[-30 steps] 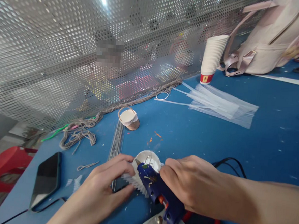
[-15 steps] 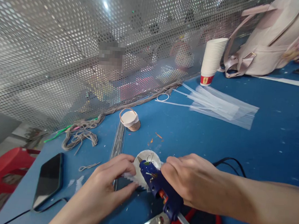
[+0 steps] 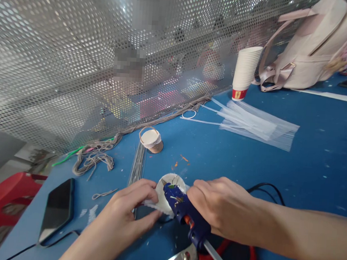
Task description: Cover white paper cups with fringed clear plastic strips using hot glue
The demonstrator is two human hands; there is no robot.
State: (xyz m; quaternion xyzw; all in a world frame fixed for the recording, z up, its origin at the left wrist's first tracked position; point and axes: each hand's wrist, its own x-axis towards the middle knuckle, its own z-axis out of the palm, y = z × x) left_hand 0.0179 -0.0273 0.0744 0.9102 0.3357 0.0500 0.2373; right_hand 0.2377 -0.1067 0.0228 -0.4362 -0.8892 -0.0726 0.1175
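Note:
My right hand (image 3: 216,207) is wrapped round a dark blue glue gun (image 3: 179,203), with a glue stick (image 3: 217,258) coming out of its back end. The gun's nozzle lies over the far left part of a small white paper cup (image 3: 164,198), near its rim. My left hand (image 3: 124,211) holds the cup's left side between thumb and fingers. A strip of white lace trim (image 3: 154,206) shows at the cup's near left side, between my thumb and fingers. The cup's lower part is hidden by the gun and my hands.
Scissors (image 3: 177,259) with red handles lie close below the gun. Beyond stand a small handled bucket (image 3: 152,140), stacked paper cups (image 3: 246,73) and a backpack (image 3: 310,56). Wires (image 3: 137,163), grey cord (image 3: 93,160), translucent strips (image 3: 256,123) and a phone (image 3: 57,209) lie around.
The hands stay almost in place. The glue gun has shifted very slightly against the cup, and the lace at the cup's near side sits a little differently.

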